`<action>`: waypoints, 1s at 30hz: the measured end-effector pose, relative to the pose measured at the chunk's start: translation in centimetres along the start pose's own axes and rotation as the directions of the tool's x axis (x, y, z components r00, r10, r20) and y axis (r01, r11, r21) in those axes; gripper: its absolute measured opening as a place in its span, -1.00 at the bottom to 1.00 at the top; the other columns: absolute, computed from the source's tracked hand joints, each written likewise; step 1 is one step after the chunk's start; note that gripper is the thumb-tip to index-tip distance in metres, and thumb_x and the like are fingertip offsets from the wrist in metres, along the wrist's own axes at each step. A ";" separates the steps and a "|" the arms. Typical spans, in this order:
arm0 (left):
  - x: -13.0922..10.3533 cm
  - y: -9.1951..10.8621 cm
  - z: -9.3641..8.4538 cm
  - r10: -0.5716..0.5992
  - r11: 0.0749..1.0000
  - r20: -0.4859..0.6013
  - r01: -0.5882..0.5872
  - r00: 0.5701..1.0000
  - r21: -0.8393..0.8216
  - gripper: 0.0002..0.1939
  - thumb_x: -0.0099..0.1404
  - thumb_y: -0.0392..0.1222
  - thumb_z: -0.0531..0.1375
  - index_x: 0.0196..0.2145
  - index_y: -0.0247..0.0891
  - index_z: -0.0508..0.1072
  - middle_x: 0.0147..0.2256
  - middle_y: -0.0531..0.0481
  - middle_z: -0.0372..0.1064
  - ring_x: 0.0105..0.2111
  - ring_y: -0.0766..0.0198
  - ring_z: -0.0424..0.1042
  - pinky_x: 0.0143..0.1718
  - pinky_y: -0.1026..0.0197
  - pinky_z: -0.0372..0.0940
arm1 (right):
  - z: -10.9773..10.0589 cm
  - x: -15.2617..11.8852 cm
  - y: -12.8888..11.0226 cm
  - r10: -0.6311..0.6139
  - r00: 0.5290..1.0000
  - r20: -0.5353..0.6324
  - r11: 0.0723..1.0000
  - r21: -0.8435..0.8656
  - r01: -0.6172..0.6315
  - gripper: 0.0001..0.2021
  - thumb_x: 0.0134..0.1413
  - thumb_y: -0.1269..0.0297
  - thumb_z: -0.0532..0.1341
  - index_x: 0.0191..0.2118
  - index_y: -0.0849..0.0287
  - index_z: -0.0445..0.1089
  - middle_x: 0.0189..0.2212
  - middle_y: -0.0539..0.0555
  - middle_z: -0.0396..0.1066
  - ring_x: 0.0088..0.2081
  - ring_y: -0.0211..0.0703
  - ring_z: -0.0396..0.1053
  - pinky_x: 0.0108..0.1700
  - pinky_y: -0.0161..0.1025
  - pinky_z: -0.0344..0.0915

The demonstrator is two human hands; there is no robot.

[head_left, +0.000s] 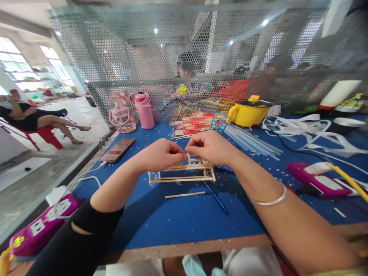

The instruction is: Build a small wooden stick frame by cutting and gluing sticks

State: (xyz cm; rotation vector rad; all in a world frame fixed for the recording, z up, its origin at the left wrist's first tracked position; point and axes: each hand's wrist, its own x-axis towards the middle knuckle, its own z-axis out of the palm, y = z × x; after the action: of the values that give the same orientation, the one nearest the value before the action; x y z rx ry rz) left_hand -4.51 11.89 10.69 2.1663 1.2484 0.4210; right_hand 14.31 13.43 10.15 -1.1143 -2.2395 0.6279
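Observation:
A small frame built of thin wooden sticks [184, 178] stands in the middle of the blue tabletop. Over its upper part, my left hand [161, 154] has thumb and fingers pinched together. My right hand [211, 147] pinches close beside it, fingertips almost meeting the left ones above a short upright stick. Whatever lies between the fingertips is too small and hidden to make out. In front of the frame lies a loose wooden stick [184, 195], and a dark blue pen-like rod [216, 198] slants next to it.
Behind my hands lie bundled red-and-wood sticks [191, 124], a blue lattice piece [220, 122] and clear glue sticks [253, 140]. A yellow pot [249, 114], pink bottle [144, 111], phone [117, 150] and purple power strips [319, 180] surround them. A perforated metal screen [138, 50] closes the back.

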 end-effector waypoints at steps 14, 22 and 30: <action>-0.3 -0.4 -0.3 0.142 0.976 -0.005 -0.140 0.990 0.167 -0.65 0.22 -0.04 0.07 -0.28 -0.32 0.55 -0.46 0.05 0.40 -0.48 0.34 0.25 -0.46 0.32 0.12 | 0.3 0.4 0.1 -0.002 1.000 0.019 0.999 0.045 0.001 -0.87 -0.05 0.31 0.20 -0.52 0.19 0.45 -0.62 -0.05 0.36 -0.54 -0.32 0.23 -0.46 -0.32 0.12; -0.9 -0.5 -0.7 0.222 0.930 -0.197 -0.146 0.955 0.338 -0.67 0.27 -0.11 0.05 -0.22 -0.29 0.56 -0.31 -0.07 0.50 -0.35 0.25 0.40 -0.32 0.28 0.23 | -0.5 -0.4 -0.3 -0.015 0.979 -0.204 0.994 0.107 0.038 -0.81 0.04 0.18 0.19 -0.43 0.18 0.43 -0.38 0.03 0.43 -0.36 -0.25 0.31 -0.28 -0.27 0.21; -0.8 -4.6 2.7 0.212 0.904 -0.359 -0.042 0.909 0.426 -0.68 0.31 -0.17 0.02 -0.18 -0.22 0.56 -0.23 -0.14 0.47 -0.28 0.16 0.44 -0.22 0.19 0.29 | 0.2 -2.8 -0.1 0.098 0.953 -0.286 0.973 0.228 -0.032 -0.76 0.06 0.10 0.17 -0.41 0.17 0.43 -0.47 0.01 0.42 -0.44 -0.25 0.29 -0.33 -0.26 0.22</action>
State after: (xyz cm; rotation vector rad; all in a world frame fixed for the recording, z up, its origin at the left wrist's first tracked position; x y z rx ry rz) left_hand -6.57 12.05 5.69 2.6243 1.5243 0.7435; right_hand 15.50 11.01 9.33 -1.0934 -1.8370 0.6705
